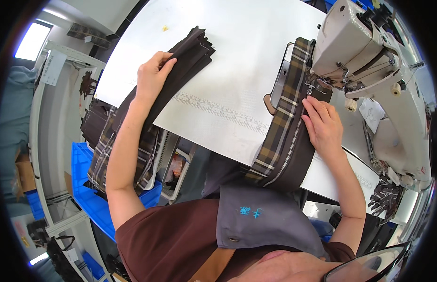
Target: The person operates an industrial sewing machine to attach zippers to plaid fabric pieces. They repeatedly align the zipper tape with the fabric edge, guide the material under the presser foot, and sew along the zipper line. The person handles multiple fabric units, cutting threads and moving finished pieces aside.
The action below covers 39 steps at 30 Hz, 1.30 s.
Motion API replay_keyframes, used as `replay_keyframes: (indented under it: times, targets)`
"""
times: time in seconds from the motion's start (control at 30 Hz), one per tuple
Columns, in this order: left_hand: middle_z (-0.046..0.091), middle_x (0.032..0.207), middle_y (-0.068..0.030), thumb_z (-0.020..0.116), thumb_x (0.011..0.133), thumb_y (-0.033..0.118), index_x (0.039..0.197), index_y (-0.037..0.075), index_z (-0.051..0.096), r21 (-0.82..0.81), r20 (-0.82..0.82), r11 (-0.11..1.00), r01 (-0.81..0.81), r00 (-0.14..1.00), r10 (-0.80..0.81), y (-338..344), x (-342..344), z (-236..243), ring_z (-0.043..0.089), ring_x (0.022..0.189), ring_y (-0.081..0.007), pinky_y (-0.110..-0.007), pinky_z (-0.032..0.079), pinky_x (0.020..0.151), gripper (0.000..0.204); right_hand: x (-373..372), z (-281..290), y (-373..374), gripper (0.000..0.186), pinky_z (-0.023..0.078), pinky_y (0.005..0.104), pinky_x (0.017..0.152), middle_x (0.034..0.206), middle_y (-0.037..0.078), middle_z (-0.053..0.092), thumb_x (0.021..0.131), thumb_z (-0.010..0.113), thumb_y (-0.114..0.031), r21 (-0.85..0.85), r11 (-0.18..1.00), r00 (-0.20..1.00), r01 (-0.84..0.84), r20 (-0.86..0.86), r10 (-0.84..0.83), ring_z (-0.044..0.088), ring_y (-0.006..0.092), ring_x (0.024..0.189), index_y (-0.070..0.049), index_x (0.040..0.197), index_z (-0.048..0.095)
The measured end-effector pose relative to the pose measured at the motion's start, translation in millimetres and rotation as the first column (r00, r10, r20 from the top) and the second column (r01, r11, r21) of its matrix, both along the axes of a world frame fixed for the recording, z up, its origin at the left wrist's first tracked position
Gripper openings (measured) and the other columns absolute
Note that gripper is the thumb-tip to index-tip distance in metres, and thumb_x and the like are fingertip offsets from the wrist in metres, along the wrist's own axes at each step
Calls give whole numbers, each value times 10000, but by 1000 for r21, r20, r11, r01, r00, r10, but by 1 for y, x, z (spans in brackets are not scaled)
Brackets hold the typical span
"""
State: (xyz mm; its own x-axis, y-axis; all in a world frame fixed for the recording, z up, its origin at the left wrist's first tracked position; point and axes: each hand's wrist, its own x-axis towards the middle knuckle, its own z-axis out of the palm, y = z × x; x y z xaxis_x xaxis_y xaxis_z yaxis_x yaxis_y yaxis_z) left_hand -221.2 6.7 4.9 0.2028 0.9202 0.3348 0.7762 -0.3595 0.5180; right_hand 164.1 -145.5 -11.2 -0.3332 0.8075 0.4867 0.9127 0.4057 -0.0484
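Observation:
On the far left part of the white table, my left hand (155, 73) is closed on a stack of dark brown fabric strips (192, 49), thumb on top. The strips hang down over the table edge along my forearm. At the sewing machine (343, 42), my right hand (323, 122) lies with fingers stretched out on a long plaid fabric piece (286, 110) with a dark brown side. A metal zipper (290, 150) runs along it, beside my fingertips. The piece's far end lies by the machine's needle area, and its near end reaches over the table edge to my lap.
A phone-like object (280, 77) lies partly beneath the plaid piece, beside a brown tab (269, 104). Printed ruler markings (218, 111) cross the white table (237, 47). A blue bin (82, 164) with plaid and dark pieces stands at left. Dark scraps (390, 195) hang at right.

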Motion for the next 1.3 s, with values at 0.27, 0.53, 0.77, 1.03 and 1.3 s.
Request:
replay_keyframes:
  times: [0.27, 0.53, 0.77, 1.03, 1.3]
  targets:
    - [707, 913, -114, 657, 877, 220, 1063, 75, 652, 272, -337, 953, 135, 941, -37, -4, 4, 0, 682, 808, -274, -346, 532, 699, 236, 0, 0, 1, 387, 483, 335, 811, 1174, 28, 604, 768, 730, -139, 10, 1000, 1000, -10, -6, 10, 570, 212, 983, -58, 1139, 653]
    - [707, 887, -158, 642, 898, 200, 1032, 14, 694, -30, -134, 995, 97, 986, -100, -2, -4, 19, 697, 779, -255, -309, 520, 708, 235, 0, 1, 1, 373, 485, 336, 808, 1163, 31, 605, 774, 724, -134, 15, 1000, 1000, -18, -19, 18, 569, 217, 983, -48, 1130, 651]
    - [708, 917, -92, 690, 770, 19, 906, 19, 689, 464, -270, 851, 245, 954, -127, -35, 30, 18, 691, 786, -253, -329, 541, 693, 136, -1, 2, 1, 356, 495, 340, 811, 1163, 38, 611, 793, 704, -119, -2, 1000, 999, -20, -39, 20, 576, 238, 977, -45, 1136, 648]
    - [596, 1239, -143, 663, 748, 48, 1004, 0, 650, -157, -234, 784, 600, 749, -620, -173, 75, 24, 621, 1059, -238, -403, 461, 881, 260, 2, -4, 2, 338, 495, 335, 769, 1132, 36, 615, 780, 725, -132, 26, 999, 999, -35, -30, 36, 572, 216, 947, -31, 1095, 653]
    - [280, 1538, -97, 681, 680, 13, 1470, 118, 315, -334, -730, 634, 697, 233, -642, -134, 68, 43, 314, 1391, -265, -454, 331, 1076, 877, 1, -4, 1, 338, 501, 323, 767, 1139, 21, 617, 781, 727, -151, 39, 999, 1000, -9, 8, 8, 574, 202, 965, -53, 1097, 659]
